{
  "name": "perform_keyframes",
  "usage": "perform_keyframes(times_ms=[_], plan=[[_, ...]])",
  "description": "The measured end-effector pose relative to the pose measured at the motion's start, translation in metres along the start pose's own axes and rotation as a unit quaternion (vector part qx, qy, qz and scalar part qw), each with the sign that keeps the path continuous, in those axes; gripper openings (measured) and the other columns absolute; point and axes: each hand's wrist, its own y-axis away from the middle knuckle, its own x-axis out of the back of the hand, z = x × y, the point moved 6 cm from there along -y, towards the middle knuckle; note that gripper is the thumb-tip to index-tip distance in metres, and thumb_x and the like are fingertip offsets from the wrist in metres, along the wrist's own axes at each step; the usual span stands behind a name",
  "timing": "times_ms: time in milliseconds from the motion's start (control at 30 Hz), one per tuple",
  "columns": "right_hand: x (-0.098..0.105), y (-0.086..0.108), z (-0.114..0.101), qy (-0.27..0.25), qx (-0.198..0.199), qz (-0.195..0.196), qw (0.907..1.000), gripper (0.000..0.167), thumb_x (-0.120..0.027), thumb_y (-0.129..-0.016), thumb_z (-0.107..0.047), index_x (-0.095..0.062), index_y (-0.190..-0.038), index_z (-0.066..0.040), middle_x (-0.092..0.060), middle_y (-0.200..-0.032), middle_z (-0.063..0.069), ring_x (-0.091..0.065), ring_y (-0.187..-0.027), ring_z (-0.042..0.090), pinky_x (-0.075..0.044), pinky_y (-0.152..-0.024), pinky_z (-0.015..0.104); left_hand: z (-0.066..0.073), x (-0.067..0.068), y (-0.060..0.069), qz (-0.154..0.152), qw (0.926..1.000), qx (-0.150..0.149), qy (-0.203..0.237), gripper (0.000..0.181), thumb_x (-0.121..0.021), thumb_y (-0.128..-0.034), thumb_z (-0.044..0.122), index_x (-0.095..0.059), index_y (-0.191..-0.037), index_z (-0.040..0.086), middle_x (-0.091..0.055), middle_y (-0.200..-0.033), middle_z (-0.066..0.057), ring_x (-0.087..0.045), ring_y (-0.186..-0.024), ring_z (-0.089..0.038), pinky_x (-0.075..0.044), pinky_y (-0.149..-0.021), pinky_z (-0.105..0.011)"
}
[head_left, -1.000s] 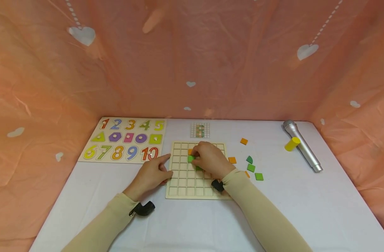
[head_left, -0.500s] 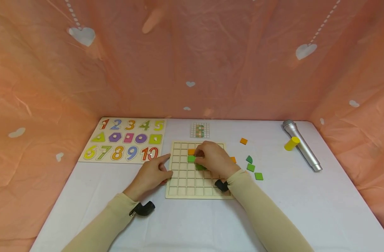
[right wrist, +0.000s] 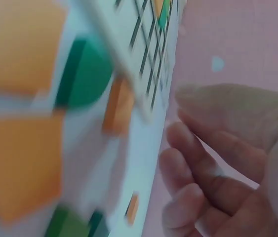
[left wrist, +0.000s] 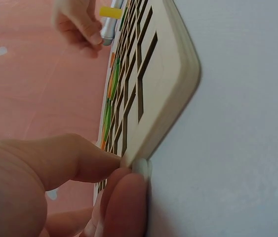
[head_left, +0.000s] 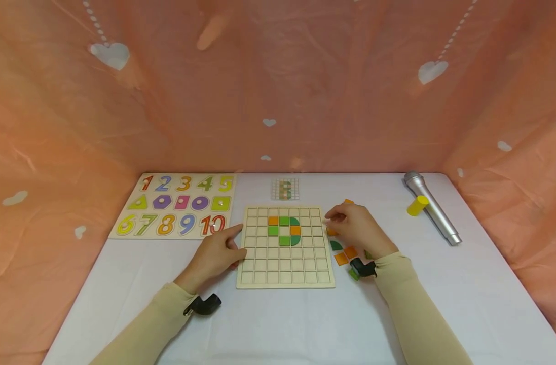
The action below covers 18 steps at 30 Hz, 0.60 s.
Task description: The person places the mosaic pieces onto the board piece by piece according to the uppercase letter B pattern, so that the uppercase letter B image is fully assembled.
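Observation:
A wooden grid board (head_left: 284, 263) lies mid-table in the head view. Orange and green square tiles (head_left: 284, 220) and dark green rounded pieces (head_left: 295, 241) sit in its upper cells. My left hand (head_left: 214, 256) touches the board's left edge with index finger and thumb; the left wrist view shows the thumb (left wrist: 79, 158) against the rim. Beside the board's right edge hovers my right hand (head_left: 362, 228), fingers bent, with nothing seen between them. Below it lie loose orange tiles (head_left: 341, 259), a dark green rounded piece (head_left: 336, 246) and a green tile (head_left: 354, 274), some partly hidden.
A small pattern card (head_left: 285, 189) lies behind the board. At the left is a number and shape puzzle (head_left: 173, 205). A silver microphone (head_left: 435, 210) and a yellow cylinder (head_left: 417, 206) are at the right. A pink curtain (head_left: 278, 91) encloses the white table.
My right hand has moved right, off the board to the loose pieces, uncovering the tiles in the grid. Loose pieces now show in other places. My left hand stays at the board's edge.

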Motion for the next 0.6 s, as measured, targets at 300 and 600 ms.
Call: perform_keyframes(times_ms=[300,600], plan=[[0.004,0.006,0.027,0.011,-0.022,-0.033,0.9992,0.026,-0.077,-0.098,-0.019,-0.078,-0.123,-0.012,-0.073,-0.123,0.01,-0.065,-0.111,0.026,-0.055,-0.102,0.047,-0.001,-0.003,0.001,0.001,0.9999,-0.002,0.015,0.077,-0.079,-0.0913,0.013,-0.05,-0.162,0.008,-0.066,-0.079,-0.004,-0.065,-0.06,-0.015,-0.054,-0.06,-0.03],[0.0,0.004,0.028,0.021,-0.026,-0.042,0.9985,0.026,-0.078,-0.097,-0.017,-0.078,-0.123,-0.012,-0.072,-0.122,0.01,-0.063,-0.109,0.027,-0.053,-0.101,0.047,0.001,-0.001,0.001,0.004,0.9999,-0.006,0.007,0.076,-0.079,-0.0915,0.014,-0.05,-0.161,0.007,-0.066,-0.078,-0.004,-0.065,-0.06,-0.015,-0.053,-0.059,-0.029]])
